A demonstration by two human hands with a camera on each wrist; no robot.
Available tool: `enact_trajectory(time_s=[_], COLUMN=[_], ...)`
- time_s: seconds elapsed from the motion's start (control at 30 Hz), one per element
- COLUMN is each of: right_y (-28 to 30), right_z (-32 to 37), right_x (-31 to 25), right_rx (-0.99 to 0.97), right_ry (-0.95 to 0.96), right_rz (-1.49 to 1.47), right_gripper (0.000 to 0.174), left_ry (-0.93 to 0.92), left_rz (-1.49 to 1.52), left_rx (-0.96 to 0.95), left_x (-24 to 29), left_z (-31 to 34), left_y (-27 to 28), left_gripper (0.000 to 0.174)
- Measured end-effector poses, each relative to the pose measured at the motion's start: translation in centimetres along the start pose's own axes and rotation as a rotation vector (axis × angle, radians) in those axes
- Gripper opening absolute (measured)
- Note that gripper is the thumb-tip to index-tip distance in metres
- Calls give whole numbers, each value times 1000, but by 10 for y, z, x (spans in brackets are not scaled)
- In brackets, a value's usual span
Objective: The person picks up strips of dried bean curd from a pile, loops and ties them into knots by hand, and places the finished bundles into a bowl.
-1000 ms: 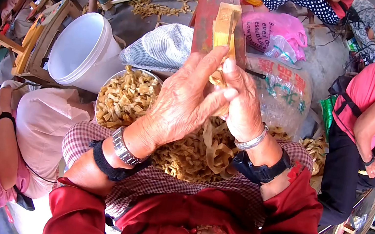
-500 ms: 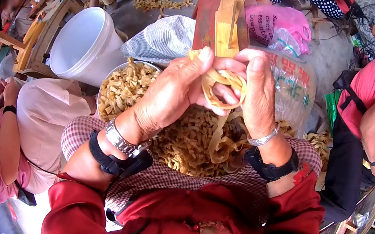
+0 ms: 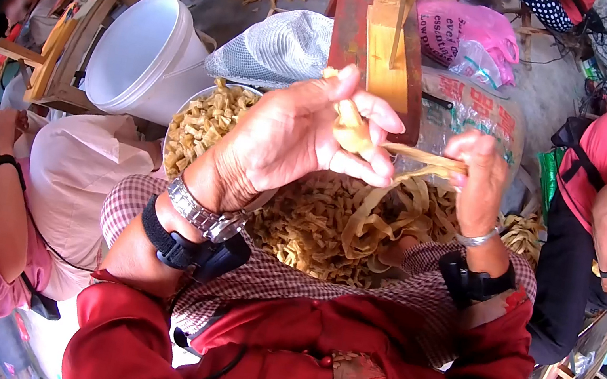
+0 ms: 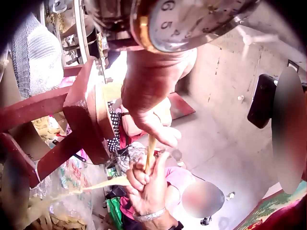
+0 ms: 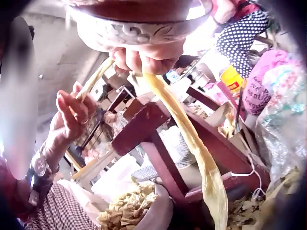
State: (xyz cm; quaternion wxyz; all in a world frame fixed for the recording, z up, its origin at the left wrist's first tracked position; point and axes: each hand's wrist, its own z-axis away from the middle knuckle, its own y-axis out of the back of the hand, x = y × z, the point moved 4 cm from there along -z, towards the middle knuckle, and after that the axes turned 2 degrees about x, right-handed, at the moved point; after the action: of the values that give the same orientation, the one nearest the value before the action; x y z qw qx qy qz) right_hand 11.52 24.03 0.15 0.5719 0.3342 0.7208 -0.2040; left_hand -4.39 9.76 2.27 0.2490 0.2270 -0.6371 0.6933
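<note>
In the head view my left hand is palm up, with its fingers curled about a small yellow coil of a flat strip. My right hand pinches the same pale yellow strip, off to the right. Between the two hands the strip runs fairly straight. Its loose length hangs from the right hand in the right wrist view. Below both hands lies a heap of similar strips and short pieces at the lap. A wooden block on a red bench stands just beyond the left fingertips.
A white basin of short folded pieces sits left of the heap, near a large white bucket. A mesh sack, a pink bag and a clear plastic sack surround the bench. People sit at both sides.
The hands came back from the block toward me with the strip looped around the fingers. Then the right hand moved away to the right, drawing the strip out, while the left kept the coil.
</note>
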Motion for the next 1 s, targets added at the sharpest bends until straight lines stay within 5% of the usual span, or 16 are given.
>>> enact_trajectory(time_s=[0.13, 0.3, 0.4, 0.53, 0.77, 0.87, 1.0], right_y=[10, -16, -22, -29, -52, -50, -39], right_z=[3, 3, 0, 0, 5, -4, -9], right_x=[14, 12, 7, 8, -2, -19, -25], right_rx=[-165, -405, -462, -512, -613, -540, -520], right_ry=[-159, -332, -349, -343, -398, -124, -41], right_rz=[88, 10, -19, -35, -55, 77, 137], right_gripper=[37, 27, 25, 23, 21, 27, 36], left_ry=[5, -122, -121, -33, -35, -117, -234], left_rz=[1, -335, -787, -889, -825, -579, -421], left_rx=[1, 239, 404, 436, 437, 446, 446], left_x=[-1, 5, 6, 1, -2, 9, 29], left_z=[0, -1, 4, 2, -1, 0, 3], left_y=[8, 7, 1, 8, 7, 7, 10], left_gripper=[59, 67, 53, 31, 22, 19, 11])
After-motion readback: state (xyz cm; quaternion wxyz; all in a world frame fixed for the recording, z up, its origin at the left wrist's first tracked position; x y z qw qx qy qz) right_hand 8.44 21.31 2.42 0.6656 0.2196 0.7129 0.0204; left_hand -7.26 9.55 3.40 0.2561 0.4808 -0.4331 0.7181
